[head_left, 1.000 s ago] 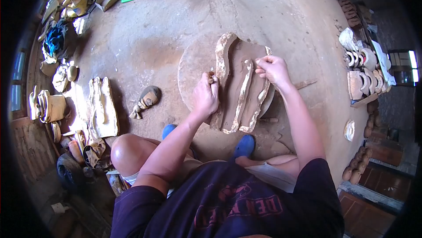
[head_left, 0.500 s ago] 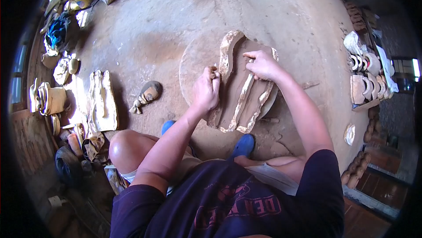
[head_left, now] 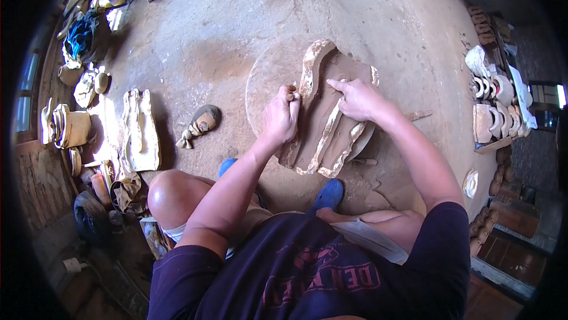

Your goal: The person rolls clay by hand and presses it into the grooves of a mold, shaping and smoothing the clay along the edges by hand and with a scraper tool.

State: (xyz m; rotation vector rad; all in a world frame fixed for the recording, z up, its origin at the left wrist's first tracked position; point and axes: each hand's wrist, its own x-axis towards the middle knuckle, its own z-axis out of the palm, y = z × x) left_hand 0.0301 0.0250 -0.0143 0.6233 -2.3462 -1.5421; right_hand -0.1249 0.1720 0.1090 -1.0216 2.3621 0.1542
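head view shows a brown, pale-edged mold (head_left: 315, 113).

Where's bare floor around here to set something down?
Bare floor lies beyond the round board, and right, between the stick and curved pieces. A narrower patch separates the board from the tied bag. Crowded: the board, under the ridged piece; the left edge, around the blue cloth.

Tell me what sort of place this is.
Probably a pottery or clay-moulding workshop: a pale-edged mould, apparently lined with brown clay, rests on a round board; a similar pale form lies nearby, and curved pale pieces stand grouped at the right.
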